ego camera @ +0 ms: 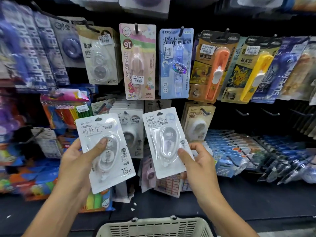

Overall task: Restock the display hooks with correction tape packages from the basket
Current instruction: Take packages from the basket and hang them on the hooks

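Correction tape packages occupy both of our hands: the left hand (80, 156) grips one white blister card (105, 151) at about 9 o'clock from the frame's centre, thumb pressed across the clear bubble and fingers curled behind the card, while the right hand (196, 161) pinches a second matching card (166, 142) just right of centre by its lower right edge, thumb on the front. We hold both upright and face-forward, with the hang holes at 12 o'clock, presumably so that each hole can be lined up with a peg. Between and behind the two cards, a hook (125, 112) already carries a stack of the same product (131, 132); we judge this to be the target, and the stack is not yet touched by either card. At 6 o'clock, the slatted rim of the basket (153, 226) sits below our forearms; its contents are out of view. The surface is a dark pegboard wall (227, 117), dense with carded stationery above, with several bare hooks (242, 112) at 3 o'clock and a dark shelf ledge (239, 199) beneath.
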The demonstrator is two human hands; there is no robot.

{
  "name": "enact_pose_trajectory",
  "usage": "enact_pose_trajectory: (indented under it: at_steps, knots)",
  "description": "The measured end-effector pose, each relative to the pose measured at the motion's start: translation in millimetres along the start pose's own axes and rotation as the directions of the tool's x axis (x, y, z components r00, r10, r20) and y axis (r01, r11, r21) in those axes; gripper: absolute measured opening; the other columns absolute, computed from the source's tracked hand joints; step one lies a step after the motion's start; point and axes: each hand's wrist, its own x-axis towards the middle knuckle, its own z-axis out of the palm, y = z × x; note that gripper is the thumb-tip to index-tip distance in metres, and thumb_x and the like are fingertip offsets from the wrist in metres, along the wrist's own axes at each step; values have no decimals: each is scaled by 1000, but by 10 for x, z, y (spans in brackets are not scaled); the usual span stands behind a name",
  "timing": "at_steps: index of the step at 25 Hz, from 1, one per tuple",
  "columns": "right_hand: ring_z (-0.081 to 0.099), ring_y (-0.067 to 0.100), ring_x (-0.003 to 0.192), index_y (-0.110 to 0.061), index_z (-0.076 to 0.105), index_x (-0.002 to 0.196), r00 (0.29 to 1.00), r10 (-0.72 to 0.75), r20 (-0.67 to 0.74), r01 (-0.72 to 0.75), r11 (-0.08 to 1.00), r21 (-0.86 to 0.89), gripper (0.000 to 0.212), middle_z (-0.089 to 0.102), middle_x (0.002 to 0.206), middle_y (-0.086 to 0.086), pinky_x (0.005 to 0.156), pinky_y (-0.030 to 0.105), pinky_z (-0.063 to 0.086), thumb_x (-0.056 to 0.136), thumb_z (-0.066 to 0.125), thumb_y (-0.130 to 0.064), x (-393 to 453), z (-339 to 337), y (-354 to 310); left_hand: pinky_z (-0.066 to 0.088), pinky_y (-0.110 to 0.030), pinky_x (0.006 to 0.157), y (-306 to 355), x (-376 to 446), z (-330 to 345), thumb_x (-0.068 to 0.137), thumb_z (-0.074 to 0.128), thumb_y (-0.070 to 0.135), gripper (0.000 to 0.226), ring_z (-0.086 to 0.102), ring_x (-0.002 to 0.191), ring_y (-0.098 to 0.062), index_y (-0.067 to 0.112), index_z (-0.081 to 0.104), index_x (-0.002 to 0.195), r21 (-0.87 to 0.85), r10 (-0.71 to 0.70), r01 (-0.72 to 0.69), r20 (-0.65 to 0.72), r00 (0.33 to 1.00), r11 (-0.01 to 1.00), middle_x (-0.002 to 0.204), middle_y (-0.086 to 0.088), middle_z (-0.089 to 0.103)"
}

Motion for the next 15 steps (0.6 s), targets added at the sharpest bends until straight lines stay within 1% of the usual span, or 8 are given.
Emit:
enact_pose_trajectory:
  at_steps: [3,4,7,9,11,12,14,15]
  knots:
    - [67,10,69,-38,61,91,997,-46,-58,44,998,-42,6,73,86,-10,60,29,51,95,65,-37,-40,45,-35,62,-33,55,-7,-8,23,75,74,15,39,78,77,-21,14,69,114,-6,10,-10,14,1000,1000,103,-7,80]
    - [67,13,70,-37,60,91,998,-33,-61,30,998,-50,7,73,86,-9,60,31,51,95,65,-40,-31,73,-64,62,-34,56,-17,-16,39,75,74,16,39,79,79,-22,14,69,114,-5,7,-7,22,1000,1000,104,-7,80]
    - [70,26,76,-31,59,91,994,76,-78,-77,997,-9,13,73,84,-4,69,47,57,93,68,-41,24,110,-137,64,-35,61,-66,-38,103,76,74,19,37,78,86,-24,18,69,113,18,1,-1,35,999,1000,107,-5,79]
    - [71,28,76,-30,60,90,989,119,-91,-118,993,21,12,75,82,-2,70,48,56,93,68,-38,0,74,-141,64,-35,62,-86,-24,118,78,74,19,32,78,86,-24,20,70,110,30,-1,0,21,1000,1000,107,-4,79]
    - [70,22,77,-33,61,88,984,118,-133,-115,993,34,10,75,83,-4,70,42,53,93,68,-38,-58,0,-133,64,-36,63,-83,-6,115,83,73,16,29,78,84,-23,20,70,111,23,-3,3,7,1000,1000,107,-5,79]
    - [69,18,72,-35,61,88,985,111,-134,-109,994,20,9,75,83,-4,65,38,52,93,67,-37,-78,-27,-147,64,-36,63,-80,-3,111,84,72,15,28,78,84,-22,20,70,111,15,-3,3,4,1000,1000,107,-5,79]
    - [62,8,55,-36,58,93,989,127,-75,-126,992,9,11,74,75,-7,55,30,43,93,67,-30,-87,-38,-173,64,-33,61,-77,-10,126,84,71,17,27,78,82,-19,20,70,111,18,-3,3,15,1000,1000,106,-3,80]
    - [58,4,50,-35,55,101,986,165,-16,-164,985,46,19,73,71,-7,51,28,41,93,68,-22,-83,-28,-177,64,-32,61,-84,-19,137,83,71,18,27,78,81,-18,20,70,110,25,-3,2,24,1000,1000,106,-3,80]
